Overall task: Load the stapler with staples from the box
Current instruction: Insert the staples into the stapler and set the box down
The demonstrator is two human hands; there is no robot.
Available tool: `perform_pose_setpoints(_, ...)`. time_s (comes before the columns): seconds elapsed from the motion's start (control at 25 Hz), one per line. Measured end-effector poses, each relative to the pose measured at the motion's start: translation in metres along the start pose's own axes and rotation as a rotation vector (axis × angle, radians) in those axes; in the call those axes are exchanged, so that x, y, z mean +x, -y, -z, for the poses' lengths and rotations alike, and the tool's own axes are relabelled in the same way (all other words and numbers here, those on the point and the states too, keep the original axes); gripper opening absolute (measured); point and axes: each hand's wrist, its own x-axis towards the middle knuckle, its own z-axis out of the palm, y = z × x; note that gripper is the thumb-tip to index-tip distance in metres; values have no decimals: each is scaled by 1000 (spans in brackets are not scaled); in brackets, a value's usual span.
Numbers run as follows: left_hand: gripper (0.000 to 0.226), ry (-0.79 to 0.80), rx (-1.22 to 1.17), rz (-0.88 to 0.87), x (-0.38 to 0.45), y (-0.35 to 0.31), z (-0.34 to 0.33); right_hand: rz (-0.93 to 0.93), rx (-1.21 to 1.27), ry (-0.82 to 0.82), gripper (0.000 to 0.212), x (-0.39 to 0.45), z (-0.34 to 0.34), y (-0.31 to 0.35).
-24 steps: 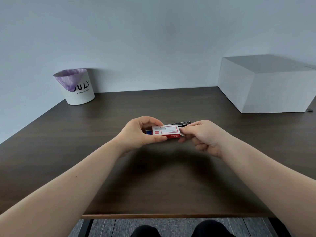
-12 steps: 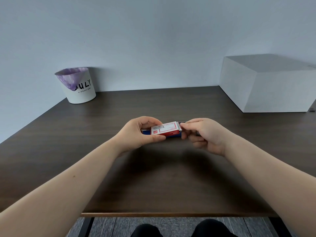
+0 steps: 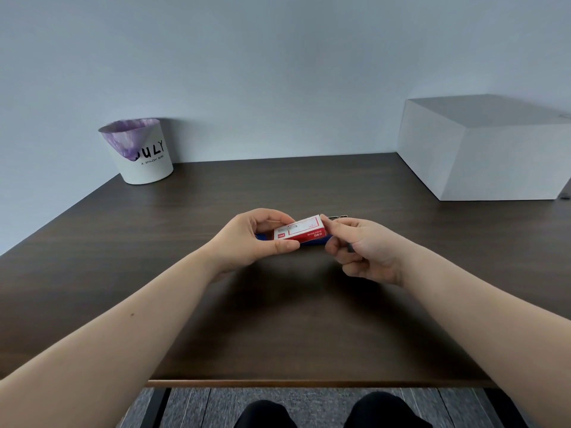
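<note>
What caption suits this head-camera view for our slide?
Left hand holds the red staple box above the dark desk; right hand pinches its end.

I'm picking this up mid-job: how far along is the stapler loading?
Early. Done: the staple box is picked up, gripped at one end by the left hand. In hand: the right hand pinches its other end, apparently opening it; no staples are visible yet. Left: take out a strip, put it in the stapler, which is mostly hidden behind the box, and close it.

White bin (image 3: 145,159) back left, white block (image 3: 488,162) right, dark desk (image 3: 278,319).
</note>
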Motion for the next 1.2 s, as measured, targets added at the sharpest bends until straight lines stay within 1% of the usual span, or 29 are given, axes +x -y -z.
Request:
perform_pose_setpoints(0.08,44,8,3,12,0,0,1,-34,-150,-11,48,-3,-2,3)
perform_pose_setpoints(0.16,47,24,85,50,-1,2,1,-13,-254,-68,45,-3,-2,6)
perform_pose_setpoints(0.24,50,58,222,77,-2,3,1,31,-233,-137,30,-2,3,10)
perform_pose_setpoints(0.32,52,102,378,64,-1,2,-1,67,-158,-164,9,-3,7,17)
perform_pose_setpoints(0.4,53,127,502,39,0,0,-4,100,-220,-173,27,-2,13,21)
perform_pose_setpoints(0.44,53,129,546,23,1,-1,-6,130,-296,-179,31,-1,15,22)
perform_pose_setpoints(0.52,53,125,626,-25,3,-2,-8,185,-447,-200,30,1,15,24)
perform_pose_setpoints(0.6,54,131,680,-48,4,-1,-8,221,-524,-250,29,5,13,24)
perform_pose_setpoints(0.68,59,144,706,-36,4,0,-8,251,-539,-295,27,10,13,22)
perform_pose_setpoints(0.8,69,137,729,-38,2,0,-5,297,-511,-319,21,13,11,23)
perform_pose_setpoints(0.88,70,119,724,-52,1,-2,-2,337,-550,-329,22,12,12,26)
perform_pose_setpoints(0.96,64,100,706,-67,2,-3,0,357,-624,-332,26,12,15,29)
perform_pose_setpoints(1.04,53,62,673,-89,3,-5,2,364,-650,-329,25,12,17,32)
perform_pose_setpoints(1.2,19,-131,531,-82,6,-5,11,359,-658,-300,26,19,20,39)
